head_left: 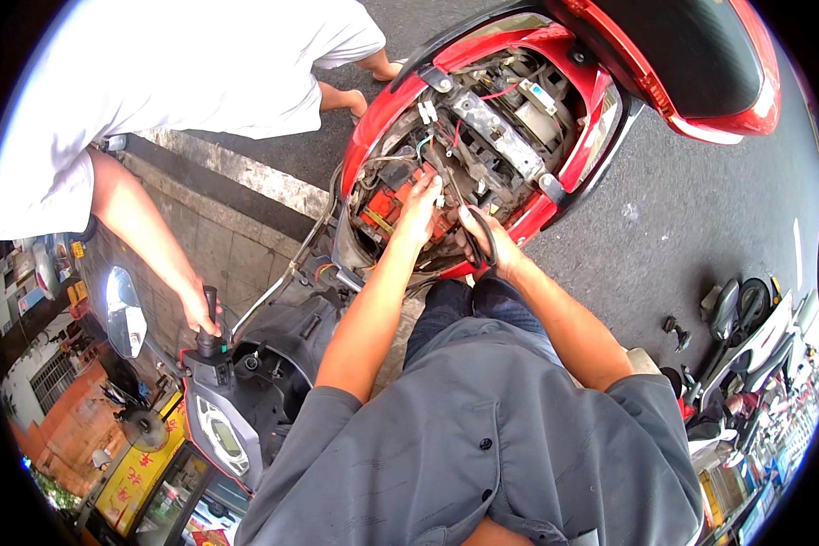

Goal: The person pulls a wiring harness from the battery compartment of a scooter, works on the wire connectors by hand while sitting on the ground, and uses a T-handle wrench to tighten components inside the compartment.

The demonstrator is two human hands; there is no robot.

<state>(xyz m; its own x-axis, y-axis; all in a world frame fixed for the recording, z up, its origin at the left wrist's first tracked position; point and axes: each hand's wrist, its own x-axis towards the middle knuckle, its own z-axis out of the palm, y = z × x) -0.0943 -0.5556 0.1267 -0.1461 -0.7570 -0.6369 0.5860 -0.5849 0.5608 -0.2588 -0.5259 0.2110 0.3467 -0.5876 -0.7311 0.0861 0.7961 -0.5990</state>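
My left hand [419,211] reaches into the opened body of a red scooter [366,136], its fingers closed over the wiring beside an orange-red battery [389,206]. What those fingers pinch is too small to make out. Close on its right, my right hand [493,240] is closed round what look like scissors [490,235] with black loop handles; their slim front part points up into the wires. White connectors [427,112] on thin wires lie just beyond my left hand. A metal crossbar [499,136] spans the compartment.
The seat [701,55] is tipped up at the far right. A person in white [200,73] stands at the left, one hand on the handlebar grip [211,323] near the mirror [125,312]. Other parked scooters [746,364] stand at the right on grey asphalt [664,200].
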